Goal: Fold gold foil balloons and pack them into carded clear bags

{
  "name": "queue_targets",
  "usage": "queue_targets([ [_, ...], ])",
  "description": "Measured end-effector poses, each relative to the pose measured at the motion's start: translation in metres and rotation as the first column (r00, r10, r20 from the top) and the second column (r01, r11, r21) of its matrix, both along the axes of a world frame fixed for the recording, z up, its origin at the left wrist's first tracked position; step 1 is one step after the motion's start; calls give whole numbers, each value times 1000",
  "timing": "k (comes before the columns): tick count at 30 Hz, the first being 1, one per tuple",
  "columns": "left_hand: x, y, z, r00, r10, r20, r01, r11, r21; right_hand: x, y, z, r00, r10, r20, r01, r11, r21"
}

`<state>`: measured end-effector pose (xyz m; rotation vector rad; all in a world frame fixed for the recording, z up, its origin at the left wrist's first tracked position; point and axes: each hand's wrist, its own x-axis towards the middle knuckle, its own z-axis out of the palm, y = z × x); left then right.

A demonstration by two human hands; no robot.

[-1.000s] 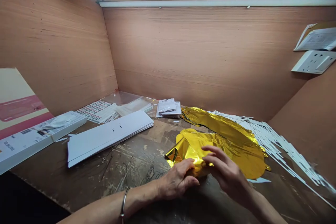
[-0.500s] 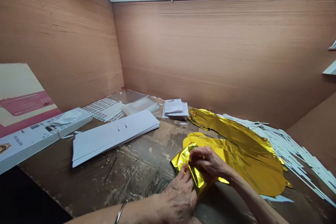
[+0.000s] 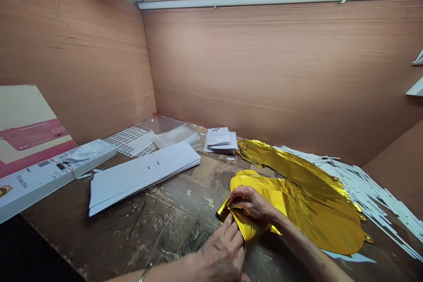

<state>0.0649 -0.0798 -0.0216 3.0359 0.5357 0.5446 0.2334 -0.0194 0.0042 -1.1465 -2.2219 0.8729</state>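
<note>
Between my hands is a partly folded gold foil balloon [image 3: 253,228], low and right of centre on the worn table. My right hand [image 3: 250,203] pinches its upper edge, fingers closed on the foil. From below, my left hand [image 3: 224,246], with a bracelet at the wrist, presses its fingertips against the lower left side of the same foil. Part of the left fingers is hidden by the fold. Just beyond lie more flat gold foil balloons [image 3: 324,218], one large sheet overlapping another [image 3: 284,158] behind it.
Many white sticks [image 3: 373,198] spread along the right side. A stack of white cards [image 3: 145,174] lies left of centre, near a long white box [image 3: 56,172]. Farther back are clear plastic bags [image 3: 178,134], sticker sheets [image 3: 128,139] and small packaged cards [image 3: 220,139].
My right hand has shifted slightly left and down, bringing the foil edge over toward my left fingers. The folded part at the left now looks narrower.
</note>
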Motion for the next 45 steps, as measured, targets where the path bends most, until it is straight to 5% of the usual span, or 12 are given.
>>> queue_targets([
  [6, -15, -2, -14, 999, -18, -38, 21, 995, 97, -3, 3, 1, 998, 26, 51, -25, 1000, -11],
  [11, -14, -1, -18, 996, -54, 77, 44, 990, 133, -15, 13, 4, 960, 157, 232, -193, 971, 141],
  [18, -10, 1, 13, 950, -106, 293, 81, 992, 96, -25, 16, -8, 953, 214, 214, -253, 952, 174],
  [21, -8, 4, 13, 968, -65, 241, 61, 998, 26, -24, 18, -5, 975, 177, 135, -196, 970, 145],
  [24, -8, 6, 4, 983, 10, 185, -1, 999, -48, -11, 12, 14, 1000, -22, -3, 22, 983, 183],
  [27, -10, 6, 5, 989, 31, 143, -11, 990, -142, 11, -13, 37, 990, -134, 35, 112, 925, 364],
  [30, -12, 7, 15, 992, 50, 117, -20, 970, -241, 23, -56, 39, 938, -121, 324, -61, 864, 499],
  [34, -13, 10, 23, 993, 64, 97, -31, 950, -311, 12, -103, 4, 855, -195, 480, -200, 731, 653],
  [38, -17, 17, 23, 996, -8, 89, 36, 946, -322, 1, -112, -25, 905, -261, 335, -82, 667, 741],
  [41, -25, 29, 23, 991, -95, 96, 122, 938, -326, 5, -111, -28, 948, -294, 122, 163, 778, 607],
  [43, -29, 38, 22, 985, -129, 116, 162, 921, -354, 11, -111, -27, 930, -367, -19, 346, 857, 381],
  [45, -31, 46, 21, 981, -119, 153, 172, 895, -411, 16, -111, -25, 870, -472, -146, 488, 865, 113],
])
